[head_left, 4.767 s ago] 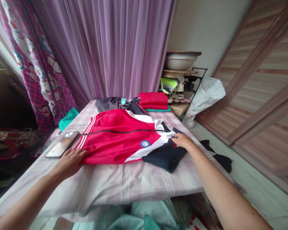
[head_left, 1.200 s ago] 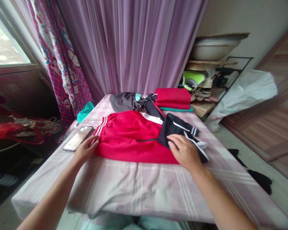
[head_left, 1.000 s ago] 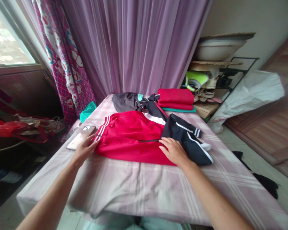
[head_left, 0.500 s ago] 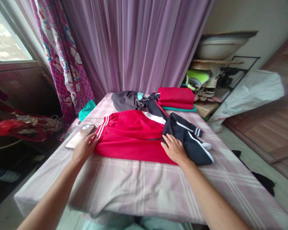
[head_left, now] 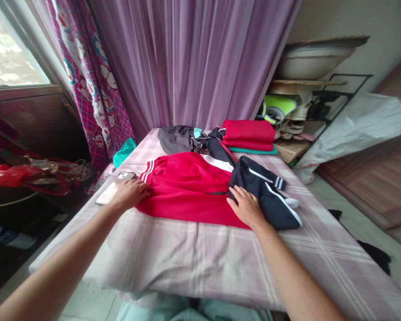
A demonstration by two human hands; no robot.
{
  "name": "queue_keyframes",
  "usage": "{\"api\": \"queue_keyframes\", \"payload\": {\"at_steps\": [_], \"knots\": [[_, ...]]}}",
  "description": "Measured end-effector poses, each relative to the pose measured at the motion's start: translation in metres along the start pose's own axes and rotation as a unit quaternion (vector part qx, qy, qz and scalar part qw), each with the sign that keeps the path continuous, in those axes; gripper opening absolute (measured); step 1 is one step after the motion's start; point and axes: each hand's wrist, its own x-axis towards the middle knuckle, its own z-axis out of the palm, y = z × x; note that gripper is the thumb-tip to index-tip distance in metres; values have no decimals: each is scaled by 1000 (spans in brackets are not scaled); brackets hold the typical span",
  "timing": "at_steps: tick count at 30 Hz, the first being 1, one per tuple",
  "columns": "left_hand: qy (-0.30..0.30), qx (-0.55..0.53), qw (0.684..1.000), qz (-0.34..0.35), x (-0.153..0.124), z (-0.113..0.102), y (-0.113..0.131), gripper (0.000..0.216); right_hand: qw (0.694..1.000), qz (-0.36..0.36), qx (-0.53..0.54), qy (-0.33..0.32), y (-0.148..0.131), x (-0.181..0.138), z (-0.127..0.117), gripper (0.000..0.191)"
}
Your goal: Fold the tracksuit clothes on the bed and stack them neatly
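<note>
A red jacket (head_left: pixel 183 187) with white stripes lies flat on the pink checked table (head_left: pixel 203 258). Its black sleeve (head_left: pixel 270 196) with white stripes is folded over the right side. My left hand (head_left: pixel 131 194) rests flat, fingers stretched out, on the jacket's left hem beside a phone (head_left: pixel 115 187). My right hand (head_left: pixel 245 206) lies flat and open where the black sleeve meets the red body.
A folded red and teal stack (head_left: pixel 249 135) and a dark grey garment (head_left: pixel 177 138) lie at the table's far end. Purple curtains hang behind. A shoe rack (head_left: pixel 297 111) and a white bag (head_left: pixel 357 129) stand to the right. A red bag (head_left: pixel 30 176) sits left.
The black sleeve was folded inward over the red body. My right hand slid left onto the fold. My left hand shifted a little right along the hem.
</note>
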Motion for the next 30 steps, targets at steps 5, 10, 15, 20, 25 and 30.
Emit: {"api": "queue_keyframes", "payload": {"at_steps": [5,10,15,20,25,30], "knots": [[1,-20,998,-51,-3,2,0,31,1000,7,0,2,-2,0,-2,48],[11,-6,989,-145,-8,-9,-7,34,999,29,-16,1,-8,0,-5,49],[47,23,987,-149,-6,-20,12,35,999,32,-16,-13,-10,1,-7,48],[120,-30,992,18,-10,-2,71,46,999,31,-19,-17,-10,1,-8,49],[53,-37,997,35,-8,45,100,57,999,32,-24,-36,-6,1,-9,53],[33,-60,998,2,-7,63,88,61,994,85,-38,-58,-11,2,-17,56]]}}
